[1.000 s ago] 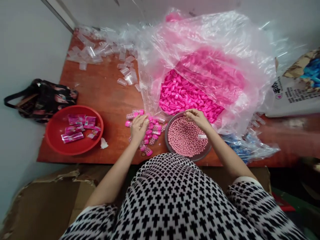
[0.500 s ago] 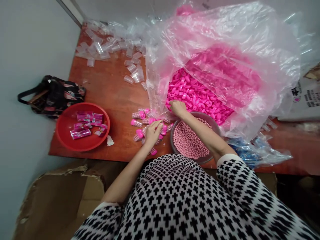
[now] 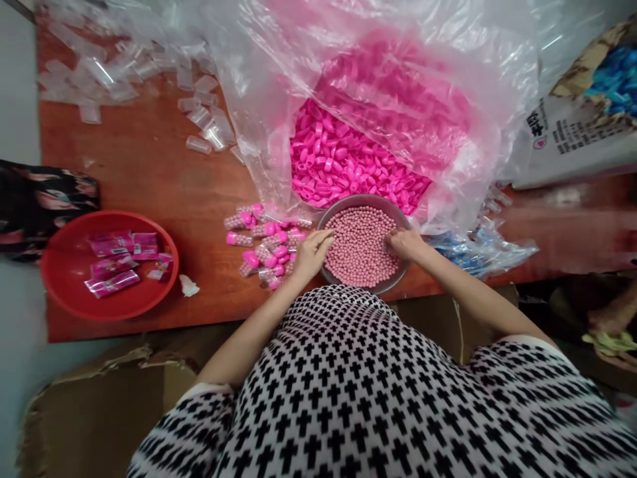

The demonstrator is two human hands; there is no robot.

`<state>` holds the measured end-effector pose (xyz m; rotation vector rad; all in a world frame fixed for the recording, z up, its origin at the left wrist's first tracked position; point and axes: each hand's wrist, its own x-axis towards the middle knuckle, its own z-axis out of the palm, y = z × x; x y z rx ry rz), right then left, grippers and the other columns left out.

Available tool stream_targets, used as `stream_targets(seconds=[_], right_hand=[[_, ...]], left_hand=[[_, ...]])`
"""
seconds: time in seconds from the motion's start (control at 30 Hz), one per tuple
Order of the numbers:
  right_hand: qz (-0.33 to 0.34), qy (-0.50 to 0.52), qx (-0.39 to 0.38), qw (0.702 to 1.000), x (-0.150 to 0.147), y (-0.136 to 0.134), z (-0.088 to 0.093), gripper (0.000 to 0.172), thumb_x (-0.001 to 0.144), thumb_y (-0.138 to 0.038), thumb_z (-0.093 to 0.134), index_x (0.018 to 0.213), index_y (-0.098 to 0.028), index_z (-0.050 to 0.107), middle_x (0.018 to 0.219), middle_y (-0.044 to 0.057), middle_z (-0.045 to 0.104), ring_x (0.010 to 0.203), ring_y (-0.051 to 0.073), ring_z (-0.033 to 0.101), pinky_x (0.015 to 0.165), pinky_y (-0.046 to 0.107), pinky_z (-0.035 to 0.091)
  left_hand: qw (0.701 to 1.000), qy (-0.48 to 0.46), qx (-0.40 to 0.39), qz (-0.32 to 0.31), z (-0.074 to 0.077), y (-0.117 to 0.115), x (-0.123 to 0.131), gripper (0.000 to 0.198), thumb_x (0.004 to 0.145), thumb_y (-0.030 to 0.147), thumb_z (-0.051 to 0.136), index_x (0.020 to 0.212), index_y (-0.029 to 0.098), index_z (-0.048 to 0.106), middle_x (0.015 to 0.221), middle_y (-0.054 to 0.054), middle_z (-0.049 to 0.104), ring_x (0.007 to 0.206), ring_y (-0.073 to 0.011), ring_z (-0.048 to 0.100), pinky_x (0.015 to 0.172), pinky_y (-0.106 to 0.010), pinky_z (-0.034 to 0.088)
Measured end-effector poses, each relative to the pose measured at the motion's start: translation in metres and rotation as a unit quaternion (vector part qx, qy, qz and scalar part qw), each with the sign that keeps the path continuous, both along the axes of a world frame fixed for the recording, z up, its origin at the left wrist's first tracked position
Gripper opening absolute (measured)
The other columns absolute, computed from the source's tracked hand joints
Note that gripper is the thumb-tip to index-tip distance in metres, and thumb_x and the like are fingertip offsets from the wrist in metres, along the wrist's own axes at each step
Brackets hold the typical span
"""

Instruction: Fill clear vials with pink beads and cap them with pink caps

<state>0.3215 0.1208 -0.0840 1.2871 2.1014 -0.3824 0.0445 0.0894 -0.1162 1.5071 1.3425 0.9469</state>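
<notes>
Your left fingers and right fingers curl into the beads at the bowl rim, any grip unclear; bump it, and beads scatter among the tubes beyond your left fingers.

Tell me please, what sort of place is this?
Probably a small hand-packing workshop: a plastic bag of pink caps, a bowl of pink beads, and loose clear plastic tubes on a wooden table.

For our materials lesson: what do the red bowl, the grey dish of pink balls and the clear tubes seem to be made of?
The red bowl looks like glossy moulded plastic, shiny. The grey dish seems dull metal, by its thin rim, though plastic is possible. The clear tubes look like thin plastic, glinting along their edges.
</notes>
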Motion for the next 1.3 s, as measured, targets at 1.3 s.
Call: stream_targets(seconds=[1.3], right_hand=[[-0.335, 0.633, -0.098, 0.691, -0.070, -0.027, -0.056, 0.028, 0.070, -0.037, 0.070, 0.088, -0.019, 0.059, 0.083, -0.001, 0.061, 0.079, 0.015, 0.058, 0.076, 0.029, 0.048]], left_hand=[[0.997, -0.004, -0.051, -0.063, -0.012, -0.013, 0.016, 0.035, 0.080, 0.025, 0.062, 0.114, 0.017, 0.063, 0.114, -0.008, 0.067, 0.104, -0.0207, 0.062, 0.095, -0.036, 0.047]])
